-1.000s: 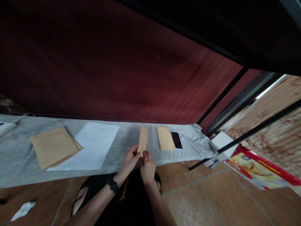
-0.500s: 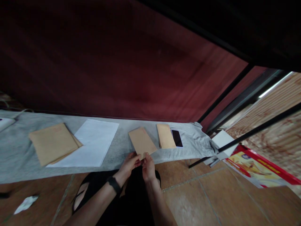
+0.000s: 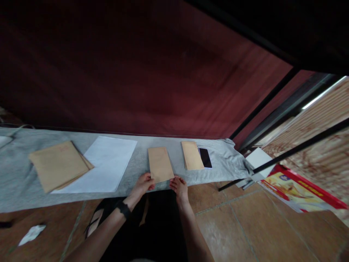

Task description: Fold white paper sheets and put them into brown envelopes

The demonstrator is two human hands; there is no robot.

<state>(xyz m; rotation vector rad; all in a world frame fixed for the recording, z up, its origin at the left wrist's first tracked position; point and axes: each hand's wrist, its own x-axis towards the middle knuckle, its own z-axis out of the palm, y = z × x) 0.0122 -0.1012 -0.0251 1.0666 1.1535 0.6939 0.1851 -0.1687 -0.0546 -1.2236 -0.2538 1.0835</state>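
In the head view, a brown envelope (image 3: 161, 163) lies on the cloth-covered surface (image 3: 138, 157) before the person, its long axis running away from the body, the far end leaning slightly left. The left hand (image 3: 143, 183) pinches its near left corner, the right hand (image 3: 180, 187) its near right corner. It is flat, rectangular, matte paper; the gray cloth is soft and wrinkled at right. Smooth white paper (image 3: 109, 160) lies to the left, a smaller envelope stack (image 3: 192, 155) to the right.
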